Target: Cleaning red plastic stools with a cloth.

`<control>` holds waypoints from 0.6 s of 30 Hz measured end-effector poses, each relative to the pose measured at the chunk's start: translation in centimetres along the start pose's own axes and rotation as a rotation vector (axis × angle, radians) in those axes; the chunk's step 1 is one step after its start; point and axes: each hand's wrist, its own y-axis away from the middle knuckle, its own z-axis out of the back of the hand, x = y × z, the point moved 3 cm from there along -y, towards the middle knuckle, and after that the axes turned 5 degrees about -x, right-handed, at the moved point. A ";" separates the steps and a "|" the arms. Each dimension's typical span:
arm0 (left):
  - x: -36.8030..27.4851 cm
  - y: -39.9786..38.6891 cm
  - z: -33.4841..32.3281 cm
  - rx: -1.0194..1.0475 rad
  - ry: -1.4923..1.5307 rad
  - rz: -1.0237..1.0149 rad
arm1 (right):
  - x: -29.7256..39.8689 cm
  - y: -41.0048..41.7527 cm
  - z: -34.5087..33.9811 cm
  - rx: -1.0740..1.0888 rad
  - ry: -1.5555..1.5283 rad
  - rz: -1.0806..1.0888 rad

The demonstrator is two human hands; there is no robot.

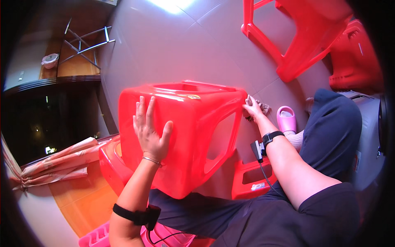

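Observation:
A red plastic stool [182, 148] lies tipped in front of me, one broad smooth face towards me and open-framed sides at the top and right. A small sticker [193, 96] is on its upper edge. My left hand [151, 129] rests flat against the smooth face, fingers spread. At the stool's right edge, my right hand [253, 109] has a crumpled brownish cloth [264, 108] in its fingers; they partly hide the cloth. Whether the cloth touches the stool cannot be told.
More red plastic stools [308, 40] stand at upper right. A low red stool [236, 185] is beside my leg, and another red plastic piece [114, 166] sits behind the tipped stool. A metal folding frame [86, 46], a tied curtain [61, 166] and pink plastic items [166, 234] are on the left.

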 end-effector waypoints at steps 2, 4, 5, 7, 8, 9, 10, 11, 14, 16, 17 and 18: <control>0.8 0.7 0.4 -0.015 -0.016 0.017 | 3.8 2.9 0.5 0.047 -0.037 -0.086; 0.5 0.4 -0.3 -0.024 -0.012 0.017 | 6.2 3.2 2.8 0.053 -0.063 -0.159; 0.2 0.3 -0.3 -0.034 -0.014 0.018 | 6.6 2.8 3.5 0.135 0.094 -0.179; -0.2 0.0 -0.2 -0.057 -0.011 0.013 | 7.9 1.9 4.5 0.202 0.247 -0.182; -0.2 0.0 -0.2 -0.062 -0.010 0.015 | 8.9 1.6 4.8 0.206 0.267 -0.156; -0.3 -0.1 -0.2 -0.079 -0.005 0.003 | 10.0 1.3 5.1 0.209 0.288 -0.129; -0.3 -0.2 -0.2 -0.078 -0.013 0.017 | 11.1 1.1 5.4 0.210 0.308 -0.102; 0.4 0.3 -0.1 -0.074 -0.036 0.046 | 13.6 2.3 5.2 0.209 0.335 -0.033; 0.5 0.4 -0.4 -0.078 -0.080 0.081 | 19.3 3.4 6.6 0.262 0.325 0.167; 0.7 0.7 -0.4 -0.104 -0.099 0.106 | 23.1 5.0 7.4 0.398 0.150 0.235; 0.8 0.8 -0.6 -0.105 -0.103 0.120 | 25.4 6.6 8.1 0.533 0.006 0.269; 0.8 0.9 -0.4 -0.107 -0.112 0.137 | 27.6 8.3 8.6 0.674 -0.140 0.301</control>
